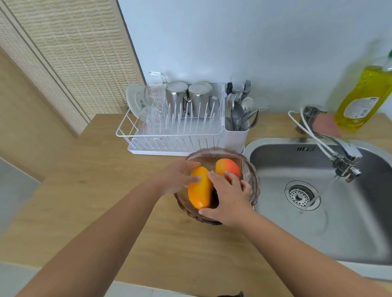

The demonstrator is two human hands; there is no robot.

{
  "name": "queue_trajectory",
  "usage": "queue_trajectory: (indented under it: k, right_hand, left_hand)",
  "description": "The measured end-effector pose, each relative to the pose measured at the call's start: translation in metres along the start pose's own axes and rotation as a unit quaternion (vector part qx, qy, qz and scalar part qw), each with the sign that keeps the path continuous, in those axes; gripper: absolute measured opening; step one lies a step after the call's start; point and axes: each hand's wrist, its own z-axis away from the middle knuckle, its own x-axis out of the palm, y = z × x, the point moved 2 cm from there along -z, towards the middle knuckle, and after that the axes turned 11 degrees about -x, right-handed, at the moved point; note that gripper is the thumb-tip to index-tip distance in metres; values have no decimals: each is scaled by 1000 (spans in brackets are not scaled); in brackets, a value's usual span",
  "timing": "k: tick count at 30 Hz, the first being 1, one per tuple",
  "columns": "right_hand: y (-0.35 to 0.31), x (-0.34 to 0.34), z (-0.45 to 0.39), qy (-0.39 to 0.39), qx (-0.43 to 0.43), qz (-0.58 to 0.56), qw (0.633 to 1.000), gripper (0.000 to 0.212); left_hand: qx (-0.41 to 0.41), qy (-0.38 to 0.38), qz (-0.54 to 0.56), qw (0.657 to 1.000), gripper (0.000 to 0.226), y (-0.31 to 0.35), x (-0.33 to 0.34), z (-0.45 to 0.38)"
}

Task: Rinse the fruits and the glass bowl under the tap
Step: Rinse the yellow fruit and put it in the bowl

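**Both hands in the bowl, tap already running**

I have my left hand (178, 177) laid over the yellow mango (200, 190), fingers fairly straight and resting on its upper end, not wrapped around it. My right hand (228, 200) reaches across the near rim of the glass bowl (250, 168); its fingers are spread, tips touching the red-orange mango (228, 168), thumb lying along the rim. The bowl sits on the wooden counter (103, 196), just beside the sink (327, 232), so the carry to the water is short. Water already runs from the tap (346, 163) toward the drain (302, 194). I judge I'm about to lift the fruit out, since nothing here looks rinsed yet.
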Motion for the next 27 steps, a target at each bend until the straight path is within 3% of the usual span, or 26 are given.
queue_trajectory:
  k: [12, 27]
  right_hand:
    - [-5, 9, -8, -6, 17, 79, 997, 97]
    - [2, 5, 3, 34, -6, 38, 999, 87]
  left_hand:
    - [8, -9, -51, 999, 61, -1, 0, -12]
    - [47, 38, -70, 996, 59, -9, 5, -12]
